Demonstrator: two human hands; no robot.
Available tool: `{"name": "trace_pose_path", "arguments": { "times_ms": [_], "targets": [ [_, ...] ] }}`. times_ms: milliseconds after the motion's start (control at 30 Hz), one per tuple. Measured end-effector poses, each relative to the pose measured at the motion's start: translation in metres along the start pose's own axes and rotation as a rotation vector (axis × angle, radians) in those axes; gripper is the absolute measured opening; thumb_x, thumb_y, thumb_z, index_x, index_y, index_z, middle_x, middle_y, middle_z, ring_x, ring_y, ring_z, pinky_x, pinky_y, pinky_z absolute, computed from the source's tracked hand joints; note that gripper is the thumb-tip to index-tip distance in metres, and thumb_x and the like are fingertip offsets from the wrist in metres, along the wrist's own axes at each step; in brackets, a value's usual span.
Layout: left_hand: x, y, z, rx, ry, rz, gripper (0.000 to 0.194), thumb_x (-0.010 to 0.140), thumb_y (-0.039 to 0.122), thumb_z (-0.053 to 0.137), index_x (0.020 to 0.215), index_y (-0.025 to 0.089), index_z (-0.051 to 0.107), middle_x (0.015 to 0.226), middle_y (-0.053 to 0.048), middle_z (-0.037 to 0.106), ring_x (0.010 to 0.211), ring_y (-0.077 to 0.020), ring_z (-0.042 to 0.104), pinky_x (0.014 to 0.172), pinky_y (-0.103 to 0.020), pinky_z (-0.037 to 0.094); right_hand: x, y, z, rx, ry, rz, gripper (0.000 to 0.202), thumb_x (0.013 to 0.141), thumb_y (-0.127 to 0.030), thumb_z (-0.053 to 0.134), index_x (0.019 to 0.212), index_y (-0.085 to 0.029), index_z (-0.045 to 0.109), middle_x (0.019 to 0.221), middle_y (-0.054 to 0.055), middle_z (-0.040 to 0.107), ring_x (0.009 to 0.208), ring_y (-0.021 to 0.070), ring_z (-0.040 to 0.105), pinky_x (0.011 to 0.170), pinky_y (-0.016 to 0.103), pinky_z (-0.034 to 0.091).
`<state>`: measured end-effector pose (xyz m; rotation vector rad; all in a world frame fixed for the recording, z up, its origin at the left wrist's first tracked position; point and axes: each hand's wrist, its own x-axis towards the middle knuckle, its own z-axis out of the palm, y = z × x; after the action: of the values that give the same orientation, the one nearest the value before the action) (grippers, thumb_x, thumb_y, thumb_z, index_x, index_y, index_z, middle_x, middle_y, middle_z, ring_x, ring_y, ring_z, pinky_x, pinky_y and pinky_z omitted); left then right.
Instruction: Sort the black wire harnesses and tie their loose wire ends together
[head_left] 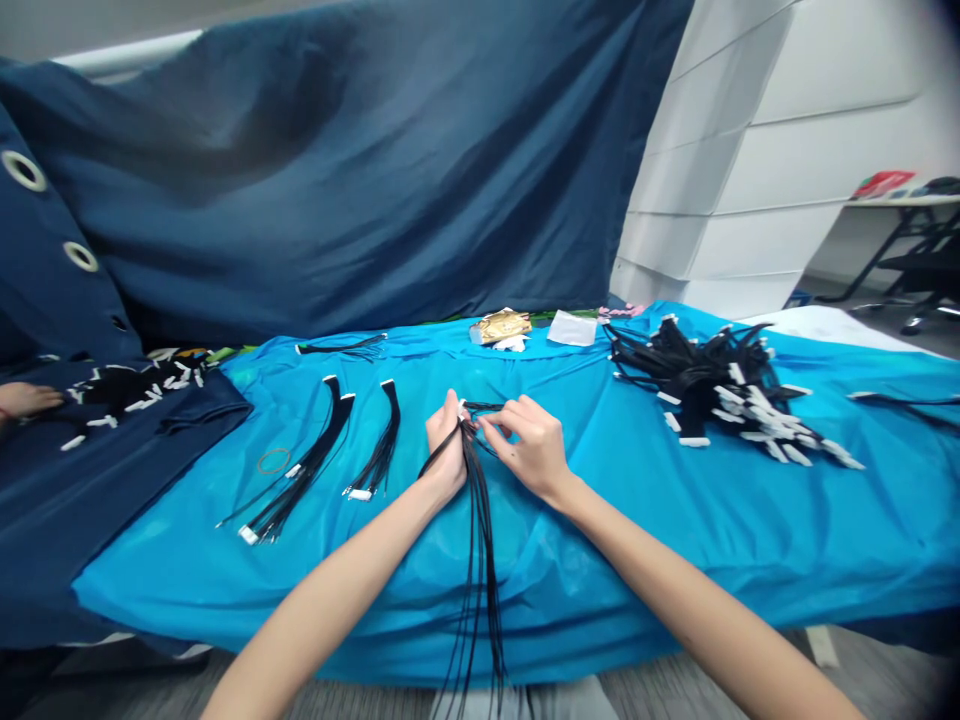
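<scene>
Well, left hand: our left hand (448, 450) is closed around the upper end of a black wire harness (484, 530), near its white connector, which our fingers partly cover.
Right hand: with our right hand (531, 445) we pinch thin wires of that harness between thumb and fingers; exactly which strands, we can't make out.
Held harness: it hangs over the front of the blue cloth (637, 550), its lower ends cut off by the bottom edge.
Left of our hands: loose black harnesses (382, 440) lie beside a thin tan loop (274, 461).
Right pile: tangled harnesses with white connectors (705, 370) overlap, hiding many of their wires.
Behind: we see a crumpled gold wrapper (504, 326) near a whitish packet (572, 328), its print unreadable.
Far left: a co-worker's hand (30, 400), cut off by the frame, is beside another harness pile (142, 385).
</scene>
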<state>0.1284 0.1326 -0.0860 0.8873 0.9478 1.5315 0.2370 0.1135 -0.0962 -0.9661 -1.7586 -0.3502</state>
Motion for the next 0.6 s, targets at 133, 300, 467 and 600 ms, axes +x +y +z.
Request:
{"name": "trace_pose_path", "arguments": {
  "times_ms": [133,300,467,600],
  "targets": [
    [-0.0005,0.0000,0.0005,0.012,-0.001,0.029,0.041,0.079,0.044,0.053,0.051,0.014,0.047,0.049,0.001,0.044,0.045,-0.0070,0.038,0.046,-0.021,0.028,-0.0013,0.0004,0.0018,-0.009,-0.005,0.011,0.023,0.085,-0.026,0.050,0.068,-0.017,0.062,0.059,0.000,0.053,0.060,0.0108,0.041,0.059,0.025,0.031],
    [-0.0009,0.0003,0.0009,0.028,-0.007,0.032,0.041,0.079,0.042,0.053,0.050,0.014,0.047,0.049,0.000,0.044,0.045,-0.0075,0.038,0.046,-0.022,0.028,-0.0015,0.0009,0.0030,-0.014,-0.002,0.016,0.022,0.086,-0.027,0.050,0.069,-0.017,0.062,0.060,0.000,0.053,0.059,0.0107,0.042,0.060,0.026,0.032],
    [-0.0011,0.0006,0.0012,0.016,-0.002,0.002,0.040,0.080,0.039,0.053,0.049,0.015,0.048,0.049,0.000,0.044,0.046,-0.0080,0.037,0.047,-0.023,0.028,-0.0008,0.0006,0.0016,-0.035,-0.002,-0.012,0.022,0.086,-0.026,0.049,0.071,-0.018,0.062,0.062,0.001,0.055,0.061,0.0112,0.043,0.061,0.026,0.032],
    [-0.0008,0.0001,0.0013,-0.006,0.008,-0.023,0.039,0.079,0.040,0.055,0.049,0.016,0.047,0.049,0.001,0.043,0.046,-0.0082,0.036,0.046,-0.023,0.028,-0.0012,0.0007,0.0006,-0.058,-0.007,-0.056,0.020,0.086,-0.025,0.049,0.073,-0.017,0.062,0.064,0.001,0.056,0.062,0.0114,0.043,0.061,0.026,0.032]
  ]
}}
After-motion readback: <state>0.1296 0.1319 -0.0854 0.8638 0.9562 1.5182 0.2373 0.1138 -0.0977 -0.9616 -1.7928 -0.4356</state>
